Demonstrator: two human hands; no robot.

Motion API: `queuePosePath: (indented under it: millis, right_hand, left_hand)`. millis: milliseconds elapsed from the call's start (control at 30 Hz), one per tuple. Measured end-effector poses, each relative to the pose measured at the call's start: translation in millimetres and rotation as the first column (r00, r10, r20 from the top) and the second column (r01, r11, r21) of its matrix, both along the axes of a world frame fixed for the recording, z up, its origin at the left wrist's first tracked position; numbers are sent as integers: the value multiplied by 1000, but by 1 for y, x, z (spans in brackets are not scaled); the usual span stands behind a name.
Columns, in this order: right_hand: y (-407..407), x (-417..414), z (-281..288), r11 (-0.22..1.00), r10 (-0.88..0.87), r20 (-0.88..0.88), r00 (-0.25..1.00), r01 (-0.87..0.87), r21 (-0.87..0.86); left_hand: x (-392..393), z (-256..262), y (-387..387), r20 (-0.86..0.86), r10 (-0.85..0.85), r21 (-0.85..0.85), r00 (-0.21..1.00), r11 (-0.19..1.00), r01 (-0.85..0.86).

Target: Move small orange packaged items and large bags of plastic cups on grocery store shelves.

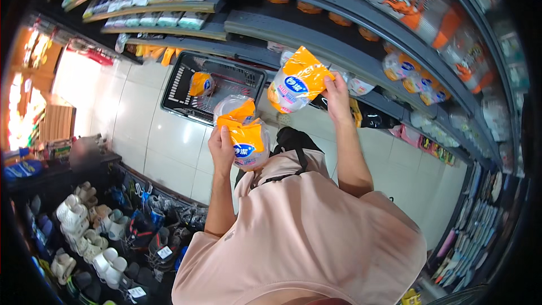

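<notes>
My left hand (pixel 221 148) grips the orange tops of two clear plastic packs. The front pack (pixel 253 146) has a blue oval label and partly covers the pack behind it (pixel 230 106). Pinched by its upper right edge, a similar orange-and-clear pack (pixel 292 84) hangs from my right hand (pixel 337 93) with its printed face towards me. On the floor ahead stands a black plastic shopping basket (pixel 237 60), just beyond my left hand. One more orange pack (pixel 200 84) lies inside it.
Grey metal shelves (pixel 296 29) curve along the front and right, with more orange packs (pixel 413 76) on one tier. At lower left, a dark bin (pixel 139 173) holds several clogs and slippers (pixel 110 264). Orange gloves (pixel 167 56) hang beyond the basket. Pale tiles (pixel 169 144) cover the floor.
</notes>
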State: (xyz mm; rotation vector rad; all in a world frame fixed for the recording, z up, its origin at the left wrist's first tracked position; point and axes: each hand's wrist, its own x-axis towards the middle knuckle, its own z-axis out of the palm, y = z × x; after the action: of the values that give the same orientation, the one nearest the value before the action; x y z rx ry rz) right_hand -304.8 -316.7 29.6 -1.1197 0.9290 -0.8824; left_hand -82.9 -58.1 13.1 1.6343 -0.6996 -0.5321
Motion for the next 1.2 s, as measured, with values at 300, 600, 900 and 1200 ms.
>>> queuePosePath:
  millis: [300,600,900,1200]
  right_hand:
    - [-98,-110,22,918,-324,-56,944,300,-260]
    - [-234,-166,-9,861,-396,-217,892,279,-425]
    - [-287,-199,-62,629,-567,-656,497,-254,-735]
    - [-185,-150,28,465,-676,-503,539,-218,-858]
  left_hand:
    - [-50,9,-54,15,-134,-18,991,991,134]
    - [-120,-1,-113,-56,-39,-34,998,999,37]
    - [-157,10,-153,-63,-58,-41,996,998,55]
    - [-161,8,-172,-63,-49,-52,997,998,46]
